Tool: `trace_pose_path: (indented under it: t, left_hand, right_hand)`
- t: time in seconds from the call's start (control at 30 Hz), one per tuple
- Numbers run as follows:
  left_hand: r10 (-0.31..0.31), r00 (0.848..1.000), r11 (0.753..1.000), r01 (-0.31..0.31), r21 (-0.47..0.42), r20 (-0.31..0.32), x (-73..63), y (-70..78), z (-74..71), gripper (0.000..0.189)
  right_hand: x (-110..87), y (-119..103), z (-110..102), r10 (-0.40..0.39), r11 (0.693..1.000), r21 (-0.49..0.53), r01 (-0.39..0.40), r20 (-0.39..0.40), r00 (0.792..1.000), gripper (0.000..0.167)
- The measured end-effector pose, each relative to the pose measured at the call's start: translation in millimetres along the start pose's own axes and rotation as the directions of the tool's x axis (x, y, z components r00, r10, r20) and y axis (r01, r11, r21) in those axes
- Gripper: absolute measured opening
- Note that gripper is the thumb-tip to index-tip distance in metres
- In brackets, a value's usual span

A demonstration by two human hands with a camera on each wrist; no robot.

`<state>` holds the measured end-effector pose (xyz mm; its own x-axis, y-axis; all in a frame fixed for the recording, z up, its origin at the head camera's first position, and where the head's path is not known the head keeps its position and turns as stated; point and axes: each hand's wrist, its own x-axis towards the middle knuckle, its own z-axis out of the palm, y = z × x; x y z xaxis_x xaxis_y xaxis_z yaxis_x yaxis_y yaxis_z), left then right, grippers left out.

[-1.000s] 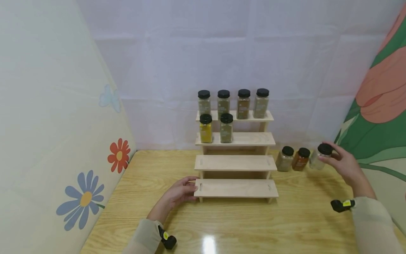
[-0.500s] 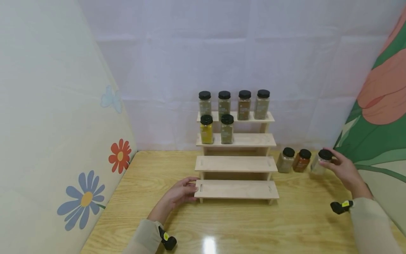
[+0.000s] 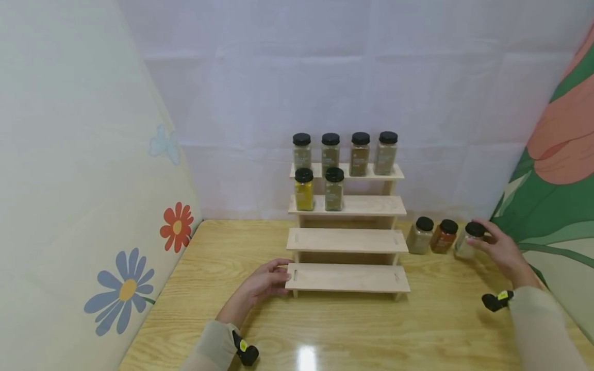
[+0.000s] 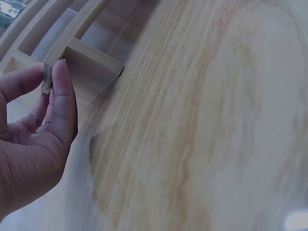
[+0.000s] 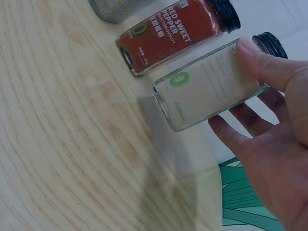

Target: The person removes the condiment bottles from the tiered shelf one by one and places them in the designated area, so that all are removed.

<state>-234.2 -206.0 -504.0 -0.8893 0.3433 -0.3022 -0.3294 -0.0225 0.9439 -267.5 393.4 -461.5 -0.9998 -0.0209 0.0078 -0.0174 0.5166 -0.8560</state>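
Observation:
My left hand (image 3: 265,283) pinches the left end of the lowest board of a four-tier wooden display rack (image 3: 348,278) between thumb and fingers; the left wrist view shows this grip (image 4: 47,79) close up. At the right, my right hand (image 3: 506,255) holds a square glass spice jar of pale powder (image 5: 207,86) with a black lid, thumb on one side and fingers on the other. Beside that jar stands a red sweet pepper jar (image 5: 168,36), and left of it a greyish-beige spice jar (image 3: 419,239). Whether the held jar's base touches the table cannot be told.
Several spice jars (image 3: 359,157) line the rack's top tier. A yellow spice jar (image 3: 303,193) and a green-brown one (image 3: 334,193) stand on the tier below. White cloth (image 3: 250,103) hangs behind the wooden table (image 3: 325,324); flower-printed panels (image 3: 125,288) flank it.
My right hand has lowered the pale-powder jar slightly and brought it a little closer to the red sweet pepper jar. The left hand keeps its grip on the rack. The head view shifts slightly.

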Motion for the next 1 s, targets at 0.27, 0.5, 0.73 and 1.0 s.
trace_pose_path:
  t: [0.27, 0.5, 0.73, 1.0]
  left_hand:
    - [-0.002, 1.0, 1.0, 0.002, 0.005, 0.002, -1.5, 1.5, 1.1, 0.055]
    - [-0.001, 1.0, 1.0, 0.001, 0.009, -0.003, -1.7, 2.0, 2.3, 0.054]
    - [0.005, 1.0, 1.0, -0.005, 0.005, -0.004, -2.4, 1.8, 1.6, 0.054]
    - [-0.003, 1.0, 1.0, 0.003, 0.007, -0.014, -3.8, 0.6, 0.7, 0.054]
  right_hand:
    - [3.2, 15, 6, -0.15, 0.989, -0.006, 0.15, -0.064, 0.987, 0.058]
    - [3.1, 19, 7, -0.129, 0.992, -0.013, 0.128, -0.066, 0.989, 0.061]
    - [5.9, 14, 4, -0.149, 0.989, -0.029, 0.148, -0.047, 0.988, 0.059]
    - [7.4, -23, -3, -0.018, 0.995, -0.096, 0.018, 0.004, 1.0, 0.08]
